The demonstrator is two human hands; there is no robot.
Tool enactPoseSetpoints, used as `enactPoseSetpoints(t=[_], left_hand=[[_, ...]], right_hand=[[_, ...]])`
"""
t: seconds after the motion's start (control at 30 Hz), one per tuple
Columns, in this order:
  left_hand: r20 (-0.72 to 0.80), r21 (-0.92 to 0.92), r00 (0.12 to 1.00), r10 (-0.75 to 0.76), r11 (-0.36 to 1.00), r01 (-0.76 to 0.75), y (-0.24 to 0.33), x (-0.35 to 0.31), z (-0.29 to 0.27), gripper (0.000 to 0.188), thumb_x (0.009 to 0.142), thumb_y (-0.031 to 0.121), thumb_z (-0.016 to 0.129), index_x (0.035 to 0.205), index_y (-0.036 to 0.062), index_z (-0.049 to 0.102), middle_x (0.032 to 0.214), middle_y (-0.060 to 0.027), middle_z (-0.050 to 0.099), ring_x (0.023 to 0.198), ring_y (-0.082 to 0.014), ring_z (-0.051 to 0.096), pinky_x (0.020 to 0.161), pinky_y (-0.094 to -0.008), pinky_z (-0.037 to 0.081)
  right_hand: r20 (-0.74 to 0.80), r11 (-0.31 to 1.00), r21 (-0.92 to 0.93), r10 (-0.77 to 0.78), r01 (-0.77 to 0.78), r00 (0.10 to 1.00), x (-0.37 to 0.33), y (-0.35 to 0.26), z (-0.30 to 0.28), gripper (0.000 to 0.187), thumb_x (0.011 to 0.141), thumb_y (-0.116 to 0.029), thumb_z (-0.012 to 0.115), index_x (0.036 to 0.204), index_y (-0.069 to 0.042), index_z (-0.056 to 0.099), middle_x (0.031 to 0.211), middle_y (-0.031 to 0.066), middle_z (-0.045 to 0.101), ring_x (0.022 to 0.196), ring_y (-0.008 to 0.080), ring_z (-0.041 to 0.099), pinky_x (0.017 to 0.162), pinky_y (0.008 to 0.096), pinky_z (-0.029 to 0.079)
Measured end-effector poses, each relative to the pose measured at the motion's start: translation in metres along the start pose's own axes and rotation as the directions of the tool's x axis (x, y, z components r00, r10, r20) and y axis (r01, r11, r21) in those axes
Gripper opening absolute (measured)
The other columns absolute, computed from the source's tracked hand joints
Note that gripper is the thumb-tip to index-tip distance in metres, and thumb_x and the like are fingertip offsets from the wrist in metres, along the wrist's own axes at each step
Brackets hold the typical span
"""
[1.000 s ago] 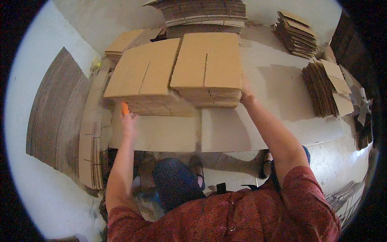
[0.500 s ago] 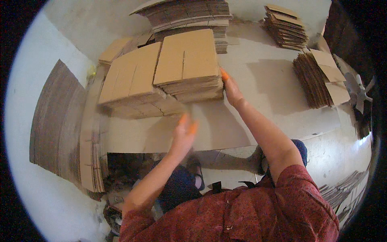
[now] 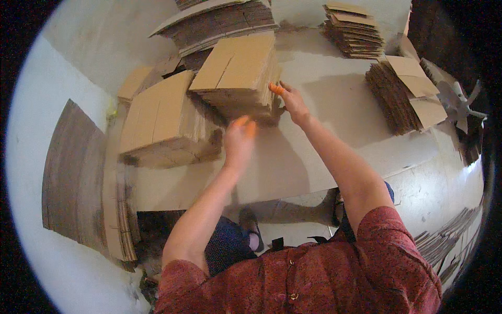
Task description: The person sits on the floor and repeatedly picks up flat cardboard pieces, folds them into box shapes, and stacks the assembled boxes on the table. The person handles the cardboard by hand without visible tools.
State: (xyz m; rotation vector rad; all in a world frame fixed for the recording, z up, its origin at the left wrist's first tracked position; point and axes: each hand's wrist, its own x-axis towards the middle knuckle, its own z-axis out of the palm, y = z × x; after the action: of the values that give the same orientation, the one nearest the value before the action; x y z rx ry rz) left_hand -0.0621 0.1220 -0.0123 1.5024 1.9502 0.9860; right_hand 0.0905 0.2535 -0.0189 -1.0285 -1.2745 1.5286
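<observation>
On the pale table a tall stack of flat brown cardboard sheets (image 3: 232, 63), slit on top, sits at an angle. My right hand (image 3: 294, 103), with orange coverings on its fingers, is at the stack's right side; the fingers are stretched apart, and the thumb side touches the edges. In front of the stack's near side is my left hand (image 3: 240, 141), also with orange finger coverings. It is smeared by motion, so its grip and any contact cannot be made out. A second cardboard stack (image 3: 157, 112) stands just to the left, its right side exposed.
Curved cardboard piles (image 3: 225, 23) lie at the back. Two further stacks, one far right (image 3: 353, 31) and one nearer (image 3: 402, 94), stand on the table (image 3: 345, 152). A white-bladed fan (image 3: 460, 104) is at the right edge. Tall cardboard bundles (image 3: 76, 172) lean along the left wall.
The stack between my hands has turned and moved away from the left stack, opening a gap. My left hand has moved up toward its near side. The whole view has shifted slightly.
</observation>
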Motion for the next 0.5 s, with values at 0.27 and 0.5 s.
enactPoseSetpoints(t=[0.27, 0.5], left_hand=[[-0.160, 0.760, 0.593, 0.789, 0.482, -0.436, 0.086, 0.018, -0.064, 0.041, 0.081, 0.014, 0.062, 0.120, 0.0043, 0.054, 0.119, -0.0171, 0.056, 0.110, -0.0315, 0.053, 0.093, -0.0366, 0.042], [0.194, 0.194, 0.828, 0.526, 0.807, -0.558, 0.088, 0.063, -0.114, 0.026, 0.080, 0.018, 0.066, 0.101, 0.0036, 0.066, 0.104, -0.0134, 0.065, 0.099, -0.0268, 0.061, 0.087, -0.0297, 0.045]], right_hand=[[0.145, 0.990, -0.141, 0.003, 0.017, 0.989, -0.060, 0.004, -0.012, 0.067, 0.089, -0.042, 0.051, 0.137, -0.001, 0.032, 0.133, 0.0177, 0.042, 0.120, 0.0285, 0.042, 0.090, 0.0388, 0.043], [0.130, 0.992, -0.089, 0.097, -0.086, 0.987, -0.138, 0.013, -0.016, 0.058, 0.090, -0.039, 0.052, 0.127, 0.005, 0.044, 0.115, 0.0171, 0.056, 0.096, 0.0237, 0.059, 0.079, 0.0329, 0.048]])
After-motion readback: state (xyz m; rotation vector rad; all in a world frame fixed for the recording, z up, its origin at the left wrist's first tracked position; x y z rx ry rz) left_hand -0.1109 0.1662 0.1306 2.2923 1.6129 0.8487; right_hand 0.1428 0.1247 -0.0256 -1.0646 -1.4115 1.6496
